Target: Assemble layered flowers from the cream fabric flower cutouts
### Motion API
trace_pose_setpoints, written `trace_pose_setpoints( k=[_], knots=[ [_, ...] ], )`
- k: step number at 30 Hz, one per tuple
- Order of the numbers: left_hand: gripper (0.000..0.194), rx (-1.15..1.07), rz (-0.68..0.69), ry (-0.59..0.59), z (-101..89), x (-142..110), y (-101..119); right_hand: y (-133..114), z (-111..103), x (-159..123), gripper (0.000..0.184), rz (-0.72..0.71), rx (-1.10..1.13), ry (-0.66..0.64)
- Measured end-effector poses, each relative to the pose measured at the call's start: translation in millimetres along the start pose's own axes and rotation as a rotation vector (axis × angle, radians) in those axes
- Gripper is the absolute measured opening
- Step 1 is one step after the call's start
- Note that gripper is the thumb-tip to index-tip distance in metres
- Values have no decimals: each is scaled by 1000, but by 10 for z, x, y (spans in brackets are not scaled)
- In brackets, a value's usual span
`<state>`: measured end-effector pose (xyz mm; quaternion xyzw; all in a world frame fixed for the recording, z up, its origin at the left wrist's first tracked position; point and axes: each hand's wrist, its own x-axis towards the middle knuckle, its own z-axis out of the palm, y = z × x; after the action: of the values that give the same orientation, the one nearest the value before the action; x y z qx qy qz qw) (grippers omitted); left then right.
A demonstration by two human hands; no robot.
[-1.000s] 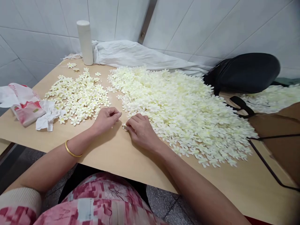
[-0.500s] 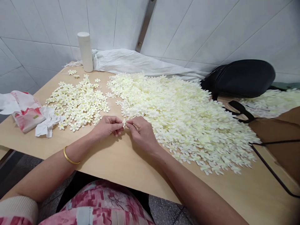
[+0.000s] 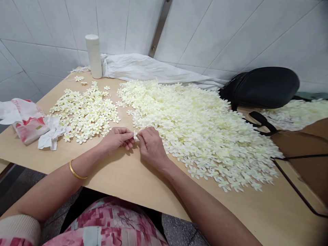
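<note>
Between my fingertips, above the near part of the table, is a small pale artificial flower (image 3: pixel 135 136). My left hand (image 3: pixel 118 139) pinches it from the left with thumb and forefinger. From the other side, my right hand (image 3: pixel 153 146) has its thumb and forefinger closed at the flower; whether it grips a petal or something smaller is hidden. A small pile of cream flowers (image 3: pixel 88 111) lies beyond my left hand. The much larger heap of pale yellow-white flowers (image 3: pixel 194 126) spreads beyond and to the right of my right hand.
A white bottle (image 3: pixel 94 56) stands at the back left, beside a white cloth (image 3: pixel 143 66) along the wall. A red-and-white tissue pack (image 3: pixel 28 124) and crumpled tissue (image 3: pixel 53 133) lie at the left. At the right are a black bag (image 3: pixel 266 87) and a brown cardboard piece (image 3: pixel 304 147).
My right hand has shifted slightly and its fingers have turned more upright at the flower. The left hand stays almost still, keeping hold of the flower.
</note>
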<state>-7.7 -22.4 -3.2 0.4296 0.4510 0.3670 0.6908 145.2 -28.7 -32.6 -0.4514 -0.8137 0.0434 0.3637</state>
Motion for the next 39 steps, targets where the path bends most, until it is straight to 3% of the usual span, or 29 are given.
trace_pose_setpoints(
  k=[5,11,18,22,25,30,35,39],
  knots=[
    [15,72,-6,36,15,-6,25,-17,-42,8,21,62,91,1],
    [14,409,128,121,17,-42,42,-22,-100,23,21,94,170,-11],
    [13,752,224,120,-30,-64,13,67,-163,44,19,139,102,11],
    [13,957,297,127,-10,-64,-12,105,-148,31,18,82,22,10],
    [9,835,294,184,30,-85,5,108,-121,15,16,-24,-95,-3],
    [12,413,172,80,73,-123,68,67,-105,-5,14,-166,-230,-44],
    [6,400,213,121,47,-76,42,19,-91,-12,16,-220,-259,-68],
    [6,367,181,91,27,-49,28,19,-65,-14,16,-170,-208,-49]
  ],
)
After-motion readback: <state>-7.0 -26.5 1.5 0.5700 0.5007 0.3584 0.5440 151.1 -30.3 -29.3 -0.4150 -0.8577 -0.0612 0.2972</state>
